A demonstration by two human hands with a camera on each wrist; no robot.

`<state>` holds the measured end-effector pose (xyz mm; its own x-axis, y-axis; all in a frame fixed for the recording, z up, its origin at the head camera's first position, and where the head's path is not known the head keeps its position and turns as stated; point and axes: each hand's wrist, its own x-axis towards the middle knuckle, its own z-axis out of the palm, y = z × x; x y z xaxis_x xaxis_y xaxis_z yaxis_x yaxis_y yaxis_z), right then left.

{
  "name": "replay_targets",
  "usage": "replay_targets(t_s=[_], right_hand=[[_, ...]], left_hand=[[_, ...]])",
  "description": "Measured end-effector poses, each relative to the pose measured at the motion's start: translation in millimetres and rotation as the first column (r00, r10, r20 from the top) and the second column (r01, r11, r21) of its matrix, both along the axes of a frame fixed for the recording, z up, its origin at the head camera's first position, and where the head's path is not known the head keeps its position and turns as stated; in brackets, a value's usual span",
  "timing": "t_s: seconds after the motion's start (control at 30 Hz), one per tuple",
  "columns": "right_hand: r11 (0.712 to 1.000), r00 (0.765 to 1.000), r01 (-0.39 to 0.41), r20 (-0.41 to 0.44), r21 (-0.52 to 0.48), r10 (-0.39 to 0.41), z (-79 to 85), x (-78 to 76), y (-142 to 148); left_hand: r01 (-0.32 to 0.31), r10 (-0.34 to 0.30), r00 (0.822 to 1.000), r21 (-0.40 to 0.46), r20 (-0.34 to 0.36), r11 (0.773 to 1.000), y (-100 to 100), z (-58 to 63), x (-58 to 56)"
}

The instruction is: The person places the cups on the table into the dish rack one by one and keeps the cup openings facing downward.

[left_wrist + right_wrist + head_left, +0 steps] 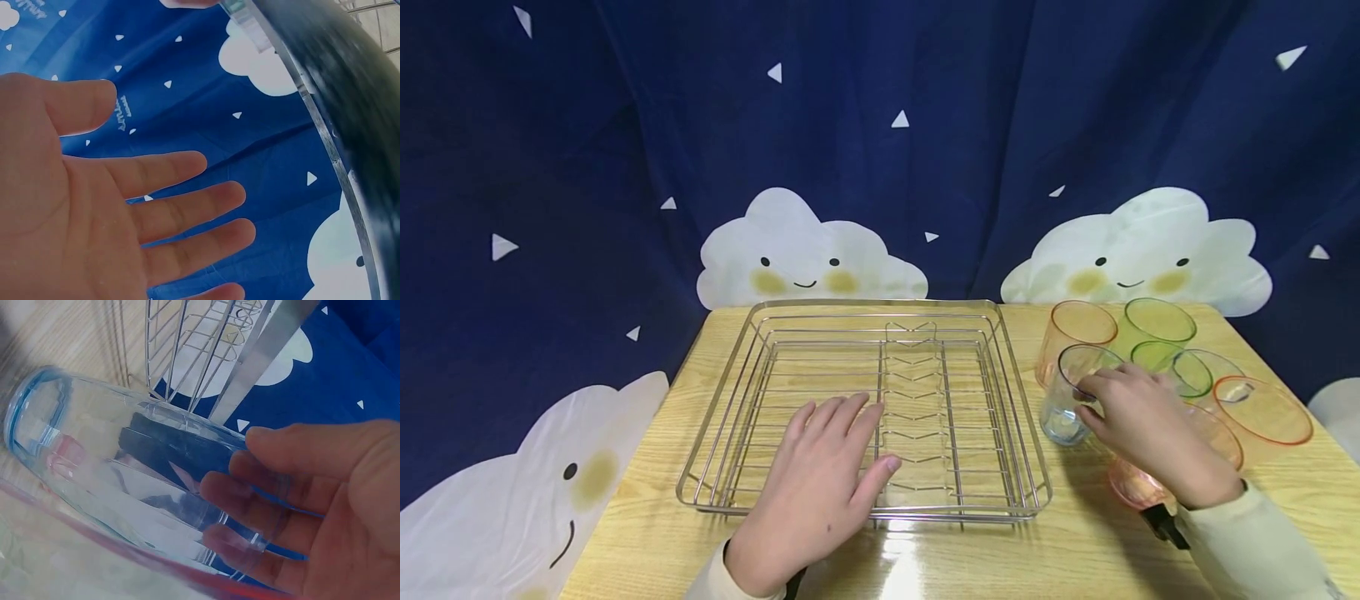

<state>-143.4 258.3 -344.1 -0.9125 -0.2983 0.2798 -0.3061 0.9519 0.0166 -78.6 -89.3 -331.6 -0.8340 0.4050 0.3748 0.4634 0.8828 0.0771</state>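
My right hand (1138, 417) pinches the upper part of a clear drinking glass (1062, 423) with a bluish base, which stands just right of the wire rack. In the right wrist view, the thumb lies at the rim and the fingers show through the wall of the glass (144, 475). My left hand (820, 475) hovers over the front of the metal wire rack (862, 515), fingers spread and holding nothing. Its palm (37, 200) faces the left wrist camera, where a blurred metal rim (331, 125) passes close by.
Around my right hand stand several tinted glasses: an orange one (1052, 346) and a green one (1157, 321) at the back, a red-rimmed one (1262, 437) at the right, and a pinkish one (1135, 487) partly under the wrist. A dark blue cloud-print curtain (970, 150) hangs behind the table.
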Motion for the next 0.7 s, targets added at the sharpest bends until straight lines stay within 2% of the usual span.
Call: replay_targets(t_s=[0.17, 0.37, 0.7], right_hand=[[1.000, 1.000, -0.007, -0.008, -0.010, 0.007, -1.4, -2.8, -0.7], [0.999, 0.995, -0.038, -0.092, -0.008, 0.037, -3.1, -4.1, 0.3], [0.999, 0.986, -0.025, -0.167, -0.036, 0.018, -5.0, -0.1, 2.0]], left_hand=[[-0.002, 0.002, 1.000, 0.004, 0.000, 1.000, 0.1, -0.7, 0.6], [0.003, -0.003, 1.000, 0.018, -0.010, 1.000, 0.2, -1.9, 0.4], [0.000, 0.000, 1.000, 0.026, -0.010, 1.000, 0.0, -3.8, 1.1]])
